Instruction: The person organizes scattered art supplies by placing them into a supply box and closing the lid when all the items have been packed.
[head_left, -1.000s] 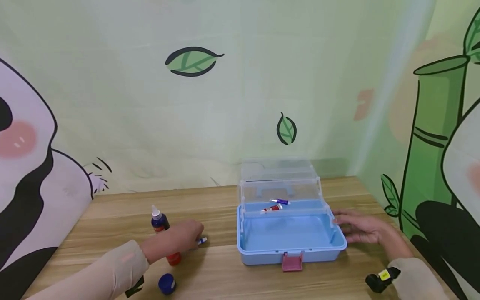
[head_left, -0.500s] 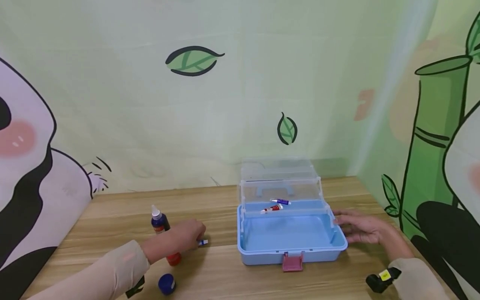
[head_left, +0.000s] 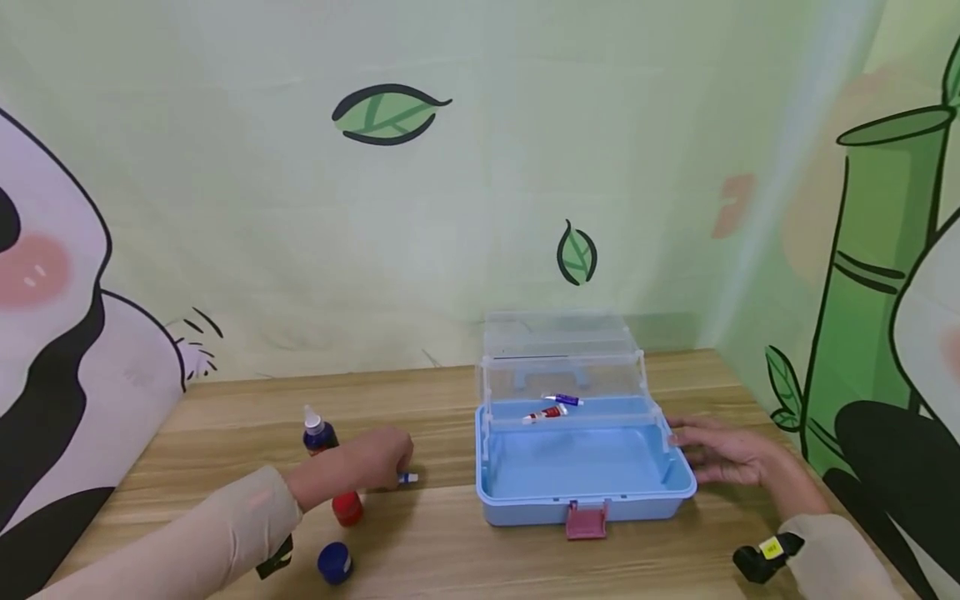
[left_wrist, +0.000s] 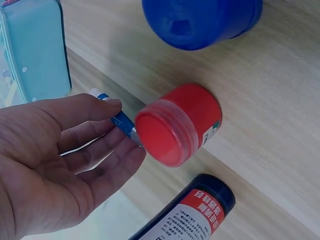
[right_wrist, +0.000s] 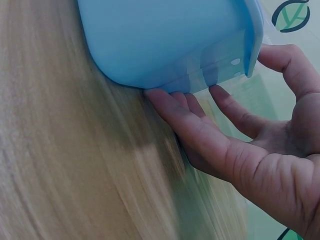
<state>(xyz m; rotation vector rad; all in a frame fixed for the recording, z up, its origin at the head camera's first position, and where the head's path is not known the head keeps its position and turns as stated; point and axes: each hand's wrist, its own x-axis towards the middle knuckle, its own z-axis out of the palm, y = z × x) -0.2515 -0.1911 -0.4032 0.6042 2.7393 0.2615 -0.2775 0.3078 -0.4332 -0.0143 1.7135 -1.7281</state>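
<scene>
My left hand [head_left: 375, 458] pinches a small blue paint tube [left_wrist: 121, 120] with a white cap between thumb and fingertips, low over the table. Right beside those fingertips in the left wrist view is a red jar [left_wrist: 192, 117]. A dark blue bottle [head_left: 318, 435] with a white nozzle stands behind the left wrist, partly hidden. On the right, my other hand [head_left: 723, 450] rests its extended fingers against the side wall of a light blue box [right_wrist: 165, 40]. The box's clear lid [head_left: 558, 337] is tipped back. A red tube [head_left: 546, 413] and a purple tube [head_left: 564, 399] lie in its clear upper tray.
A blue jar [head_left: 335, 563] stands nearest me on the wooden table [head_left: 442, 550], in front of the red jar. The pink latch [head_left: 586, 522] hangs down at the box's front. Behind the table rises a printed cloth backdrop [head_left: 247, 192].
The left hand has edged slightly right with the tube, and its wrist sits a little higher, uncovering more of the red jar. The right hand and the box stay in place.
</scene>
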